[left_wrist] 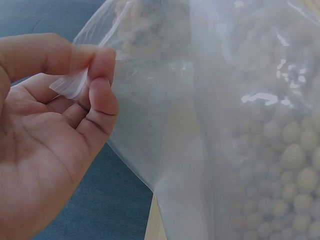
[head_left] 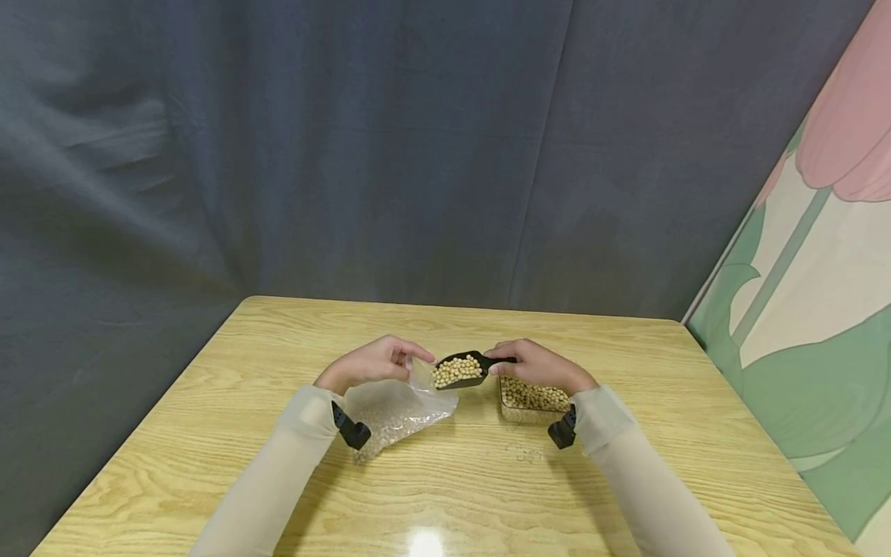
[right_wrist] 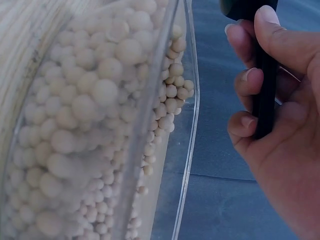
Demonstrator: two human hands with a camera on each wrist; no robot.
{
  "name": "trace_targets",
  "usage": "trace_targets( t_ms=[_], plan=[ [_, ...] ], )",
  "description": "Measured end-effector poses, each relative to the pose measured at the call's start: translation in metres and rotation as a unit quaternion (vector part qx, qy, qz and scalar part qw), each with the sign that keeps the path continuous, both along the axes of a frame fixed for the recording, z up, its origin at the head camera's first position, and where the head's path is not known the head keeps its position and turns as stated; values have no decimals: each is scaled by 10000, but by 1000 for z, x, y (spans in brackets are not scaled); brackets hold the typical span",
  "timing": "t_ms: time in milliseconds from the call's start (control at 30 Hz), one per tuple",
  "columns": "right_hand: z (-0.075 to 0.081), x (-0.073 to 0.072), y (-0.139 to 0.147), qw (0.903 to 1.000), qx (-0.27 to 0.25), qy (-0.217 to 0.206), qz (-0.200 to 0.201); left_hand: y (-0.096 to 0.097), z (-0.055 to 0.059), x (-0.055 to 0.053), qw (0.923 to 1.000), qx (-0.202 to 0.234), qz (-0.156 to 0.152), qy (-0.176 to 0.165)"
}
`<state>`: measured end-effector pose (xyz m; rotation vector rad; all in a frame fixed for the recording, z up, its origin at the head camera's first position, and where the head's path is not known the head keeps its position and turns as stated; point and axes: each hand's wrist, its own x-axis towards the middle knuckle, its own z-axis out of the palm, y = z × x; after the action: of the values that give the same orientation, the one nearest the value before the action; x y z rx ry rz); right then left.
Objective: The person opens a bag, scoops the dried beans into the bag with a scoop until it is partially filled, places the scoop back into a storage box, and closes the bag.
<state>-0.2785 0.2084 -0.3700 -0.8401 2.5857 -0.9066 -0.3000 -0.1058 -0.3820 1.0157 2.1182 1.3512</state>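
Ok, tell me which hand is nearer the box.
Right. The right hand, gripping the scoop, is over or just beyond the box; the left hand is farther off, left of it, pinching the bag.

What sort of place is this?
Probably an indoor workspace, perhaps a set put up for recording: a bare-edged wood-grain table with a dark curtain hung behind it and a pink flower mural at the right.
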Motion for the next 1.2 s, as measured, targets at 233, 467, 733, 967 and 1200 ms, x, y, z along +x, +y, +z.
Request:
trace_targets(
  t_ms=[233, 467, 733, 967, 1200],
  plan=[
    [3, 0, -1, 9999, 103, 45, 54, 0, 2, 2, 10000, -52, 5, -40],
    [7, 0, -3, 9994, 228, 173, 176, 1, 3, 3, 9999, -46, -13, -146],
    [11, -2, -5, 9984, 424, 268, 264, 1, 4, 3, 9998, 48, -71, -151],
    [15, -3, -9, 9959, 549, 524, 485, 2, 4, 4, 9998, 56, -50, -171],
    [17, -5, -10, 9907, 666, 906, 764, 2, 4, 4, 9997, 41, -23, -244]
  ],
)
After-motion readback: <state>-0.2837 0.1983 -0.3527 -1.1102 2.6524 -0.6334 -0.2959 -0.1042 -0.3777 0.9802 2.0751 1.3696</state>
